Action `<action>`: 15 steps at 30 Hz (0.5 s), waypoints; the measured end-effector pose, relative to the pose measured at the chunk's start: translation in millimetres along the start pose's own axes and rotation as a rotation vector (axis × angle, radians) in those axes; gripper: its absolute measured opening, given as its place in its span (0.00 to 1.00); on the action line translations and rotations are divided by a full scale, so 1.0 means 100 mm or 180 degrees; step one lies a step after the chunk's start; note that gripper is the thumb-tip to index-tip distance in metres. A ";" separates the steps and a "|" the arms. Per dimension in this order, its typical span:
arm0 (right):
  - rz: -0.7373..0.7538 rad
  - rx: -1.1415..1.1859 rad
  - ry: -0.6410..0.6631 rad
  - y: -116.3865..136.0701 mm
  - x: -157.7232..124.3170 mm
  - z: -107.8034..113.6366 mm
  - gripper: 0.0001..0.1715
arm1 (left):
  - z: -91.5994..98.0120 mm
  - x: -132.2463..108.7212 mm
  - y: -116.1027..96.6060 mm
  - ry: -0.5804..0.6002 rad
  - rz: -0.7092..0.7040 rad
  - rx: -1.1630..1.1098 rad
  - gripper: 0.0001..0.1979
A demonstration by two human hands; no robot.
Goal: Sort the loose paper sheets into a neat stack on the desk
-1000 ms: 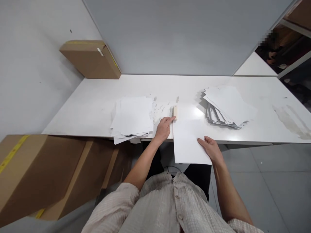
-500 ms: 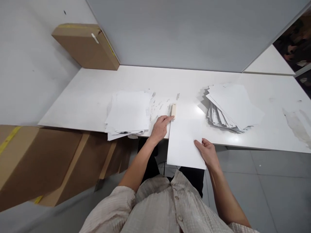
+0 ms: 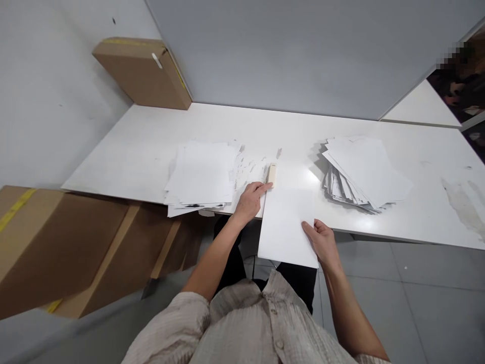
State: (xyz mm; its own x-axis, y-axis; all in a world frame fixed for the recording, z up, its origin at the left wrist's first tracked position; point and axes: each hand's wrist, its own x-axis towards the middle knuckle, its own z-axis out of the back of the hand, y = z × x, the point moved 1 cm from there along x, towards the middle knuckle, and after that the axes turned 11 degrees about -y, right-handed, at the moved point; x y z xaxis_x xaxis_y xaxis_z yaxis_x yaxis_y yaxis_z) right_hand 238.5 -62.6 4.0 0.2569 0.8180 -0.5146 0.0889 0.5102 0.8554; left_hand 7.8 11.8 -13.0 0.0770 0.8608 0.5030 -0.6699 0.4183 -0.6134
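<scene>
A white paper sheet (image 3: 286,217) is being held partly on the white table (image 3: 235,124) and partly beyond its front edge. The sheet's right edge is being pinched by the right hand (image 3: 324,242), with the thumb on top and the other fingers partly hidden. From this grip, a cream stapler-like device (image 3: 272,174) is lying forward and to the left, at the sheet's far left corner. Its long axis is pointing away from the body, roughly along the sheet's left side. The left hand (image 3: 248,203) is being positioned nearer, with a fingertip being rested at the device's near end; whether the device is also being gripped from the side cannot be told. A slim, pale block with a dark mark toward its far end is being presented by the device; a plain upper face is being shown by the sheet. The work is being flanked by an uneven left paper stack (image 3: 202,174) and a fanned right paper stack (image 3: 359,169). The table's far left corner is being occupied by a cardboard carton (image 3: 144,76).
</scene>
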 end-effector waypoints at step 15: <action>-0.0007 0.0075 -0.0127 0.00 -0.01 -0.02 0.18 | -0.06 -0.02 0.05 -0.0130 -0.0197 0.0130 0.25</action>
State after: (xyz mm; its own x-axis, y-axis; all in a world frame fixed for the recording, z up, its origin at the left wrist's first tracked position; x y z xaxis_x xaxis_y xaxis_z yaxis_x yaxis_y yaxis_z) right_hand 236.0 -62.8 4.3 0.2948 0.8054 -0.5142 0.1120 0.5053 0.8557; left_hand 9.1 13.8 -20.6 0.0896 0.8209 0.5640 -0.6943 0.4575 -0.5555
